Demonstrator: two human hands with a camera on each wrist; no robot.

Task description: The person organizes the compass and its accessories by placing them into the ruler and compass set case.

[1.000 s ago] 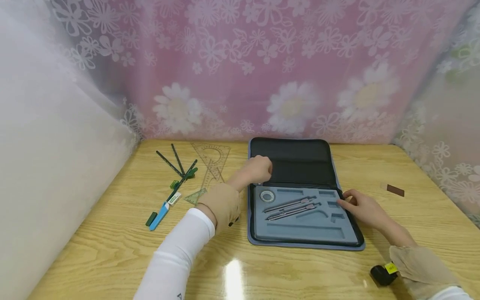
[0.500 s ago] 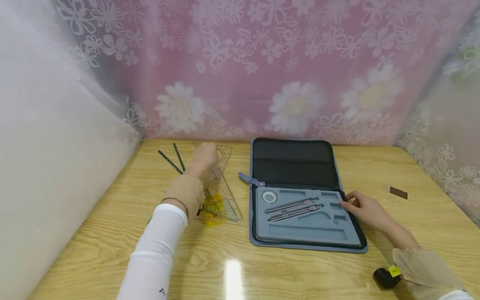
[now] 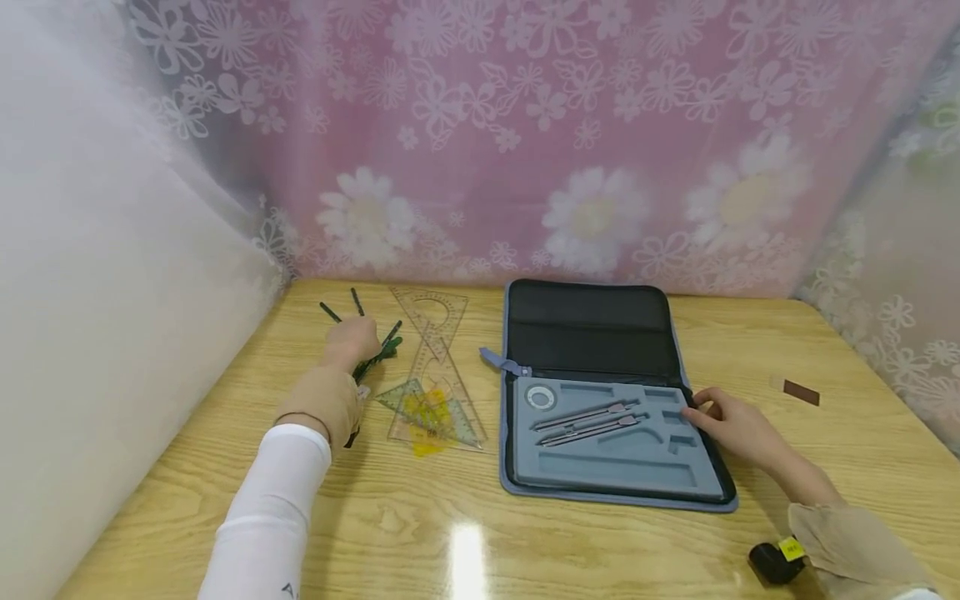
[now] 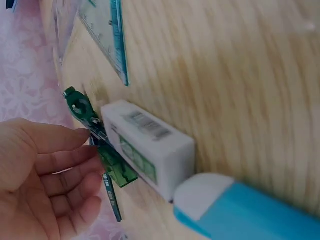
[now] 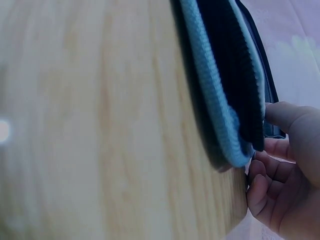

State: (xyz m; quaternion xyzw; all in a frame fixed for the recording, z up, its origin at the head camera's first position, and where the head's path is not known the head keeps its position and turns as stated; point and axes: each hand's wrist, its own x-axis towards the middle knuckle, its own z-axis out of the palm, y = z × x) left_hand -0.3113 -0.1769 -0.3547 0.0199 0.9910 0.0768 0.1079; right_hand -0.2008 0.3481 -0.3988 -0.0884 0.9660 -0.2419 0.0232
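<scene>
My left hand (image 3: 352, 340) is over the dark pencils (image 3: 330, 312) at the left of the table. In the left wrist view its thumb and fingers curve loosely beside a green plastic piece (image 4: 80, 106), a green translucent piece (image 4: 119, 167) and a pencil (image 4: 112, 197); no firm hold shows. A white eraser (image 4: 150, 145) and a blue-and-white object (image 4: 250, 207) lie close by. My right hand (image 3: 738, 425) grips the right edge of an open zip case (image 3: 615, 498), thumb on top, fingers at the side. Two metal compasses (image 3: 592, 429) and a white ring (image 3: 540, 397) sit in its grey insert.
Transparent set squares and rulers (image 3: 435, 350) overlap between the left hand and the case, with a yellow piece (image 3: 427, 417) among them. A black-and-yellow tape measure (image 3: 776, 562) lies near the right wrist. A brown strip (image 3: 801, 392) lies at far right.
My left hand has moved left from above the case, across the set squares, to the pencils. The right hand stays at the case edge.
</scene>
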